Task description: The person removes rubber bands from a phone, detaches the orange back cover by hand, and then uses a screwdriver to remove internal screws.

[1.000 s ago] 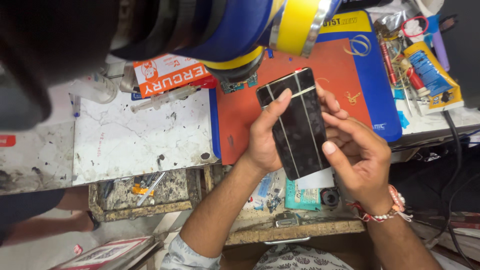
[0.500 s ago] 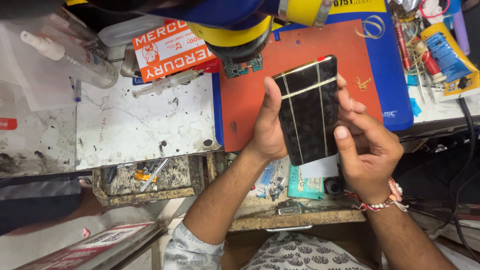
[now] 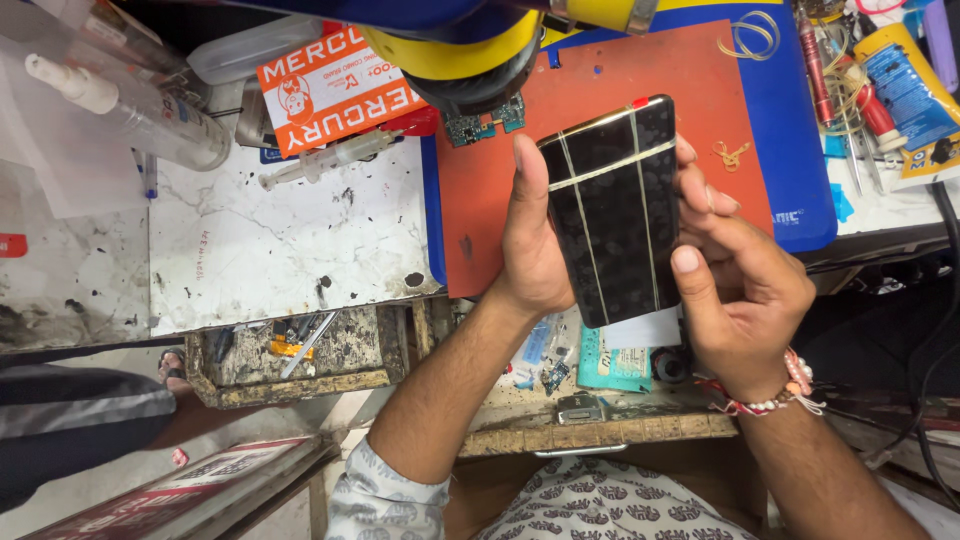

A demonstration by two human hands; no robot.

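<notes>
Holding a dark phone point(image 3: 615, 210) between both hands, above the red mat point(image 3: 480, 200). Phone sits back-up, long axis running away from the body, slightly tilted. Pale thin bands cross its patterned back: two lengthwise, one across near the far end.

Left hand point(image 3: 535, 245) closed along the phone's left edge, thumb laid up that edge, palm touching the side. Remaining left fingers hidden behind the phone.

Right hand point(image 3: 745, 285) curled round the right edge and lower right corner. Thumb pressed flat on the back near the bottom right. Fingers wrap the far side, knuckles showing. Beaded bracelet point(image 3: 775, 395) on that wrist.

Phone is held clear of the bench; whether it touches the mat cannot be told.

Around: red mat lies on a blue mat point(image 3: 790, 160), the blue showing past its right and left edges. Small green circuit board point(image 3: 485, 122) at the red mat's far left corner, under a yellow and blue ring-shaped fixture point(image 3: 450, 45). Syringe point(image 3: 325, 160) on the scuffed white slab point(image 3: 260, 250) to the left, beside an orange card point(image 3: 330, 85). Clear pump bottle point(image 3: 130, 110) lying farther left. Red-handled tools point(image 3: 850, 80) and a coil of pale bands point(image 3: 745, 38) at far right.
</notes>
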